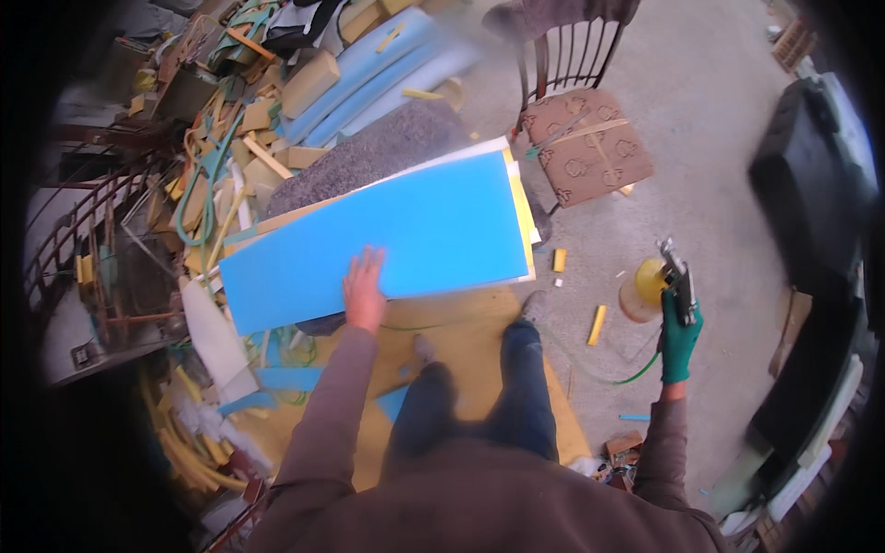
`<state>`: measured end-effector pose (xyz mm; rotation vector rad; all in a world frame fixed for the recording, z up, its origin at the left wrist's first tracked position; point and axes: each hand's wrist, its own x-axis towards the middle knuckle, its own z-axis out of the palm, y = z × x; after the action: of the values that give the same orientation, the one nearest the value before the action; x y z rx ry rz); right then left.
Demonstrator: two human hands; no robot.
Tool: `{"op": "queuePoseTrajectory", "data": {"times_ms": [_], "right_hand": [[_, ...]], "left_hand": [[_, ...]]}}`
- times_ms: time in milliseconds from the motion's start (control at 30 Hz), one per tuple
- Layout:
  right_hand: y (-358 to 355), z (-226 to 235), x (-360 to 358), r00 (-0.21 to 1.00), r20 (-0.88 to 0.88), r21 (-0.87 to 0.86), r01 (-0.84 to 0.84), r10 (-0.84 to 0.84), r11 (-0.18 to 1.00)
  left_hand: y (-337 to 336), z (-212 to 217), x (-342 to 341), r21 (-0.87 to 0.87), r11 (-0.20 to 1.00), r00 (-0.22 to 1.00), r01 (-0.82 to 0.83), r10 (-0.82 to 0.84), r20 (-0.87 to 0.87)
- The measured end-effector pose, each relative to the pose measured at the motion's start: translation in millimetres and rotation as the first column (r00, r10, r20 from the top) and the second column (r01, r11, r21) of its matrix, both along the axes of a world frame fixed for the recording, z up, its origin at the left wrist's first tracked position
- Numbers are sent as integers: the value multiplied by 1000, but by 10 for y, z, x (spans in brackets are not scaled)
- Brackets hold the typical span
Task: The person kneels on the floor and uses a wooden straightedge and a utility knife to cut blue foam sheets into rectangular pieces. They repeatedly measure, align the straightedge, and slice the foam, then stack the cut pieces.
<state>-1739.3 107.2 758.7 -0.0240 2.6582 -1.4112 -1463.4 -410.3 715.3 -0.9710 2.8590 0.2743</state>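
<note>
A long blue foam sheet [406, 226] lies across a support in front of me, with white and yellow layers [519, 205] showing at its right end. My left hand [363, 290], bare, rests on the sheet's near edge with its fingers stretched out and holds nothing. Out to the right, my right hand [681, 341] wears a green glove and is closed around a spray gun [679, 281]. A yellowish cup [649, 276] is on the gun's left side. From near that hand, a thin green hose [636, 376] curves away to the left, low over the floor.
Foam offcuts and strips [221, 175] pile up at the far left, beside rolled blue foam [369, 78]. A chair with a patterned seat cushion [590, 147] stands beyond the sheet's right end. Large black pieces [811, 184] line the right side. Yellow scraps [597, 324] dot the floor.
</note>
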Motion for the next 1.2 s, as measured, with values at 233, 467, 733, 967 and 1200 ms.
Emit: {"op": "queuePoseTrajectory", "data": {"times_ms": [233, 467, 733, 967, 1200], "right_hand": [[-586, 881, 1901, 986, -134, -182, 77, -102, 980], [-1697, 956, 3032, 992, -96, -419, 30, -77, 907], [-2445, 426, 3222, 989, -142, -383, -81, 28, 920], [-2837, 258, 3110, 977, -114, -404, -213, 182, 889], [-3135, 209, 3291, 915, -385, -306, -249, 120, 919]], "left_hand": [[-1267, 1595, 1331, 125, 992, 665, 7, 89, -741], [-2528, 3855, 3887, -70, 965, 315, -254, 14, -949], [-2210, 4310, 6581, -780, 351, 836, -518, 11, -549], [-1466, 2237, 7955, -508, 458, 683, -730, 528, -505], [-252, 283, 8390, 1, 383, 373, -924, 901, -223]]}}
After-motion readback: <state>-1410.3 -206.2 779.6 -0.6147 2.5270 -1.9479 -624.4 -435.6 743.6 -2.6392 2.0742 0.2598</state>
